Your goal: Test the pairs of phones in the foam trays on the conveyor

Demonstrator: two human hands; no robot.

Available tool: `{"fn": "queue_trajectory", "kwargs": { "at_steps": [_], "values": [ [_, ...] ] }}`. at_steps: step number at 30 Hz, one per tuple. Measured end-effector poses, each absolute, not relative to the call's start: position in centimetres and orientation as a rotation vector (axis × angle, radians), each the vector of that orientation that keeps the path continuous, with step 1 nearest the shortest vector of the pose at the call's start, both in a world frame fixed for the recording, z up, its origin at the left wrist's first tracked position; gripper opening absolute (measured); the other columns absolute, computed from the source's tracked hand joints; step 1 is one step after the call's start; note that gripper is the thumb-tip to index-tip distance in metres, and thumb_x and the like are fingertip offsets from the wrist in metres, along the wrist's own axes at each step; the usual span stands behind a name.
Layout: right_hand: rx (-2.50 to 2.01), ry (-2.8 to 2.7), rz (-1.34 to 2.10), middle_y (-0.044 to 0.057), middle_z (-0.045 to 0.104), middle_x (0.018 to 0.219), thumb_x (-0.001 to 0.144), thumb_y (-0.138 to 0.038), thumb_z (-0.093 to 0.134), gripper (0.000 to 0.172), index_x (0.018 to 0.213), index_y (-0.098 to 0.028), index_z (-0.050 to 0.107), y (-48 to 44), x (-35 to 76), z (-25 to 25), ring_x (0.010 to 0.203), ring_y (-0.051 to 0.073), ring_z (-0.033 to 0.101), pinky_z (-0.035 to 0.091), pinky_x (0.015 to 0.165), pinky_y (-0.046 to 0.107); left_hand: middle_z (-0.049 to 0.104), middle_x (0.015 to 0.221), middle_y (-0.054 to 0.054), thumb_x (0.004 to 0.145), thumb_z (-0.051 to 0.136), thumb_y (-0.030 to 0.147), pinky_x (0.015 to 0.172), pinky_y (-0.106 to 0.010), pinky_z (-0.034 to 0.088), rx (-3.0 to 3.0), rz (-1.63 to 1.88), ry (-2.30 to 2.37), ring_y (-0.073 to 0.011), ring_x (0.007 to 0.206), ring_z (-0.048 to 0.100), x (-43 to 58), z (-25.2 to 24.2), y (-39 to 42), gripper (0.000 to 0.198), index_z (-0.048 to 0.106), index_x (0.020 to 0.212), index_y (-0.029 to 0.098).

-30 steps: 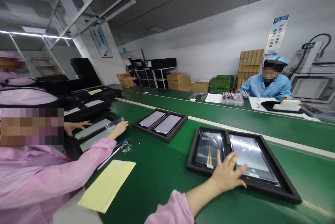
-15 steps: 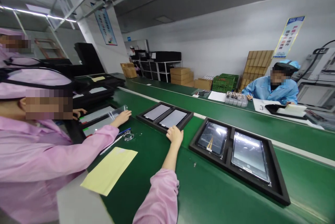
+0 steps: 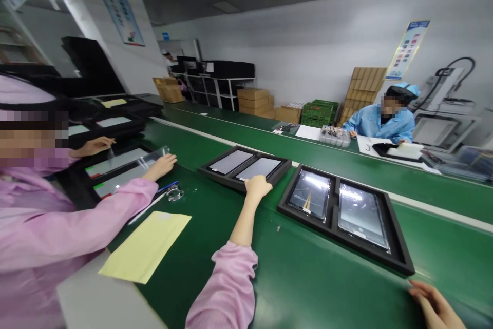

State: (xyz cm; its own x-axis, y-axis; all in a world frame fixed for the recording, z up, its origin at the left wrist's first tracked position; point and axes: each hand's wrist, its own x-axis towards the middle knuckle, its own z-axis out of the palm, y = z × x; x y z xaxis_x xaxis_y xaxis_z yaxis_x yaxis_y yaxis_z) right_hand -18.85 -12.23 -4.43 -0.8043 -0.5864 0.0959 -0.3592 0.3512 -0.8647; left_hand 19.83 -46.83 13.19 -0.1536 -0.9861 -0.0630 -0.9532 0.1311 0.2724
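Observation:
My left hand (image 3: 257, 186) reaches forward with its fingers curled over the near edge of a black foam tray (image 3: 239, 186). Two tablet screens with pale grey faces lie in that tray, a left screen (image 3: 231, 161) and a right screen (image 3: 259, 168). At the lower right, my right hand (image 3: 435, 301) is partly in view, fingers stretched out, by the near right corner of a second foam tray (image 3: 398, 262). This second tray holds a dark tablet screen (image 3: 310, 193) and a lighter, glossy tablet screen (image 3: 362, 216).
At the left, a co-worker in pink (image 3: 77, 221) handles a clear film (image 3: 154, 158) over another tray. A yellow sheet (image 3: 148, 247), a blue pen (image 3: 167, 187) and a tape roll (image 3: 175, 193) lie nearby. Across the green bench (image 3: 308, 288) sits a person in blue (image 3: 385, 118).
My left hand has closed on the near tray edge, and that tray has shifted slightly and tilted. My right hand has come into view at the lower right. The view has turned right.

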Motion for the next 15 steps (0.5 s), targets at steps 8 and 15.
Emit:
{"fn": "queue_trajectory", "kwargs": {
  "at_steps": [8,15],
  "values": [
    [-0.779,2.032,-1.551,0.01,0.068,0.08,0.057,-0.071,0.074,0.06,0.084,-0.017,0.072,-12.3,-12.7,0.9,0.081,0.03,0.066,0.056,0.07,0.033,0.07,0.08,-0.008,0.093,0.048,0.032,0.089,-0.04,0.039,1.236,-0.337,-2.67,-0.0249,0.084,0.066,14.3,18.3,-33.0,0.027,0.064,0.078,0.016],
    [-0.475,1.121,-1.567,0.012,0.064,0.113,0.067,-0.074,0.083,0.109,0.151,-0.024,0.036,-12.7,-1.6,1.9,0.103,0.032,0.063,0.057,0.079,0.038,0.068,0.088,-0.016,0.094,0.059,0.029,0.09,-0.046,0.045,0.672,-0.142,-3.129,-0.0276,0.084,0.066,10.5,10.2,-19.5,0.027,0.068,0.105,0.006]
  ]
}}
